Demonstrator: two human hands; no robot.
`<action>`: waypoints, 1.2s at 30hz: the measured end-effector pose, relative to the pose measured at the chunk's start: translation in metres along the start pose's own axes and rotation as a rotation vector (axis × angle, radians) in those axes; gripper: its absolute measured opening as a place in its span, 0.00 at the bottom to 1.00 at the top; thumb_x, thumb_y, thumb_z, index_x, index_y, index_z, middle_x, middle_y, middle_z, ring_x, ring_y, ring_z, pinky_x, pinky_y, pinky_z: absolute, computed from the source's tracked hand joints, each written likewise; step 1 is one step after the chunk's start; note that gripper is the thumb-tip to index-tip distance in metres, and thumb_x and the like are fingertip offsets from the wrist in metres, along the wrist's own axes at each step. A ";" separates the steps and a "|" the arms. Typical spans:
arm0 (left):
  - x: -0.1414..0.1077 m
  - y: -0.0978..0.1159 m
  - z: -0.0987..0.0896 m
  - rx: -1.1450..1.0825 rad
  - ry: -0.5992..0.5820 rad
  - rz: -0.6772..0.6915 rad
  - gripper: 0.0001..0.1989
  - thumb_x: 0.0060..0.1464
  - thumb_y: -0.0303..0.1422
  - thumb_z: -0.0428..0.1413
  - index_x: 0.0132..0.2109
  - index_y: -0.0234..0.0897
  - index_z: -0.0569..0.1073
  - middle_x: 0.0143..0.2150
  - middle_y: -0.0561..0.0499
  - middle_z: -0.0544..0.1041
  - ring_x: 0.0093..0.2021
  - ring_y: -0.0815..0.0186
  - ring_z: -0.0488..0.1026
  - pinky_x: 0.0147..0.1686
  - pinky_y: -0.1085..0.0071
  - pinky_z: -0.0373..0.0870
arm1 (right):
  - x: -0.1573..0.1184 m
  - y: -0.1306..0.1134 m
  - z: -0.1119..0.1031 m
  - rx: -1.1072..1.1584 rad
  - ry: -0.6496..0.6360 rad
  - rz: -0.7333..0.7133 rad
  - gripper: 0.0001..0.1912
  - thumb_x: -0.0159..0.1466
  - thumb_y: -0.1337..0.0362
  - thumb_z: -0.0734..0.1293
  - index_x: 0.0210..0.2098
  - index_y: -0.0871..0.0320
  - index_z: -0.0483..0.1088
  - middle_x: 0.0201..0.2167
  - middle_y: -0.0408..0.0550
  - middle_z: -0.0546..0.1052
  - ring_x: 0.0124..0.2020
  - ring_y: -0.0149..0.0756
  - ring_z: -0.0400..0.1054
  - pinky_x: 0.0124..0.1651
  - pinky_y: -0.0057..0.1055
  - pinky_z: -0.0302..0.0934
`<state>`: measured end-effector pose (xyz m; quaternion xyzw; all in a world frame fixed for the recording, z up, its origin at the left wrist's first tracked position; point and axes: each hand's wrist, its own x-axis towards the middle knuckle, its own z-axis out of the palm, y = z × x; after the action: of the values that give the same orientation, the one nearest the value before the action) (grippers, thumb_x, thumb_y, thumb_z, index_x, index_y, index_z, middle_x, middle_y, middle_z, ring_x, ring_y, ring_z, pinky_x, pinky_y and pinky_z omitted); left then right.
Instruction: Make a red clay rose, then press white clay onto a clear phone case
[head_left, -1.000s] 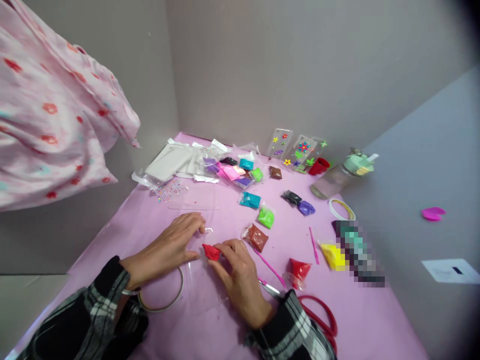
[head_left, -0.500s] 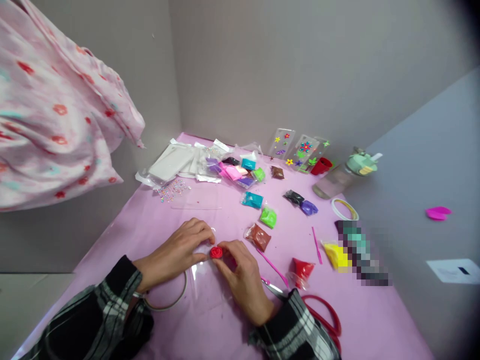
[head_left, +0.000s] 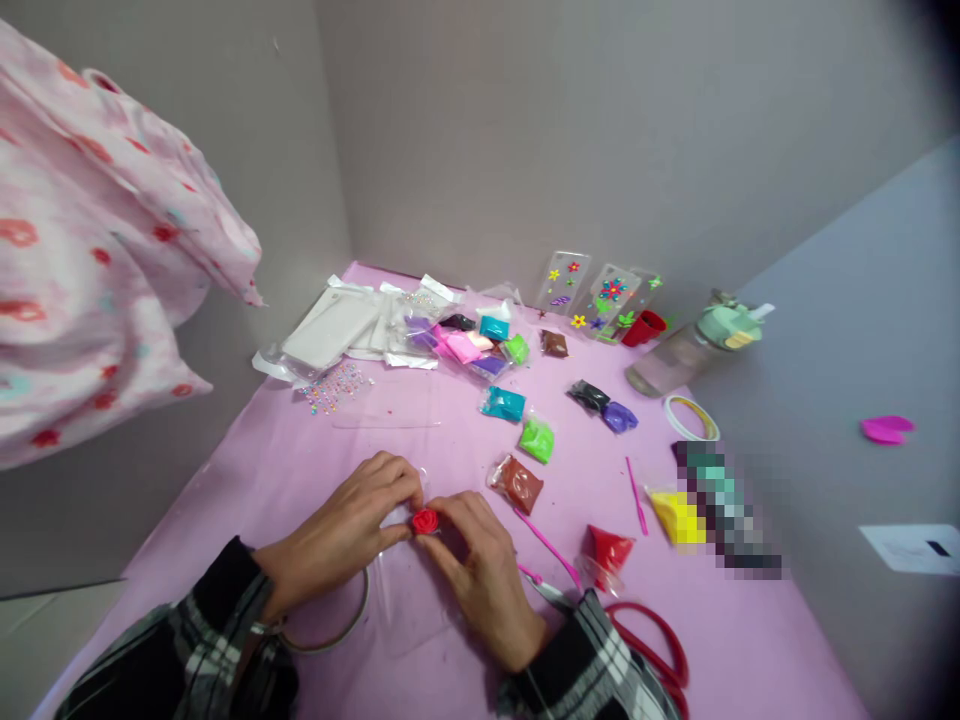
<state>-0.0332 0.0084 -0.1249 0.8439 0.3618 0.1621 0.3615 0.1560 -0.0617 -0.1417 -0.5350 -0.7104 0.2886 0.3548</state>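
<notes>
A small red clay rose (head_left: pixel 425 521) sits between my two hands, low in the middle of the view. My right hand (head_left: pixel 480 575) pinches it between thumb and forefinger from the right. My left hand (head_left: pixel 349 520) is curved round its left side, with the thumb and fingertips at its edge. Beneath the hands lies a transparent sheet or case (head_left: pixel 409 610). Packets of brown clay (head_left: pixel 517 484) and green clay (head_left: pixel 538 440) lie just beyond my right hand. A pink tool (head_left: pixel 551 550) rests beside that hand.
Red-handled scissors (head_left: pixel 652 640) lie by my right sleeve, near red clay (head_left: pixel 609 552) and yellow clay (head_left: pixel 679 517). A bottle (head_left: pixel 690 345) stands back right. Tape rings, clay packets, beads (head_left: pixel 337 387) and decorated clear cases (head_left: pixel 616 295) are on the pink table. Patterned cloth (head_left: pixel 112 260) hangs left.
The view has shifted slightly. My left fingertips have come closer to the red rose, which my right hand still pinches.
</notes>
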 end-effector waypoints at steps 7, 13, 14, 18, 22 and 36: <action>-0.004 -0.002 0.004 -0.002 0.001 0.008 0.13 0.58 0.22 0.62 0.44 0.41 0.67 0.45 0.53 0.71 0.49 0.61 0.65 0.49 0.65 0.63 | 0.001 -0.002 0.002 -0.036 -0.033 0.045 0.09 0.67 0.67 0.70 0.48 0.55 0.72 0.39 0.47 0.75 0.42 0.41 0.68 0.43 0.35 0.64; -0.002 -0.004 0.006 0.034 0.028 0.005 0.11 0.59 0.21 0.60 0.43 0.40 0.69 0.47 0.51 0.72 0.51 0.59 0.65 0.50 0.62 0.64 | 0.005 -0.004 0.001 -0.020 -0.041 0.078 0.10 0.68 0.68 0.69 0.49 0.53 0.73 0.40 0.47 0.73 0.42 0.40 0.68 0.43 0.34 0.64; -0.001 -0.004 0.006 0.035 0.027 0.004 0.11 0.58 0.21 0.61 0.42 0.39 0.69 0.47 0.50 0.72 0.51 0.59 0.65 0.50 0.62 0.65 | 0.005 -0.004 0.001 -0.016 -0.043 0.086 0.11 0.68 0.68 0.69 0.49 0.53 0.73 0.40 0.47 0.73 0.42 0.40 0.68 0.43 0.34 0.64; 0.001 -0.004 0.007 0.020 0.028 -0.006 0.10 0.58 0.20 0.60 0.41 0.39 0.70 0.46 0.50 0.73 0.50 0.58 0.66 0.50 0.62 0.66 | 0.005 -0.003 0.001 -0.024 -0.051 0.108 0.08 0.68 0.68 0.69 0.47 0.53 0.73 0.38 0.47 0.72 0.41 0.39 0.68 0.42 0.33 0.64; 0.001 -0.006 0.009 0.017 0.040 -0.010 0.10 0.58 0.20 0.59 0.41 0.39 0.70 0.47 0.49 0.73 0.50 0.58 0.66 0.49 0.61 0.67 | 0.006 0.000 0.004 -0.045 -0.042 0.094 0.08 0.68 0.68 0.69 0.46 0.53 0.73 0.38 0.47 0.72 0.40 0.39 0.68 0.41 0.32 0.64; 0.000 0.001 -0.003 -0.028 0.025 -0.012 0.09 0.62 0.27 0.59 0.48 0.40 0.71 0.49 0.51 0.74 0.52 0.59 0.67 0.53 0.62 0.66 | 0.005 0.001 0.001 -0.067 -0.086 0.095 0.19 0.66 0.69 0.71 0.55 0.55 0.67 0.44 0.50 0.73 0.45 0.43 0.69 0.47 0.39 0.68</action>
<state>-0.0344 0.0097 -0.1219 0.8345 0.3689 0.1754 0.3698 0.1546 -0.0570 -0.1418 -0.5669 -0.7079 0.3038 0.2918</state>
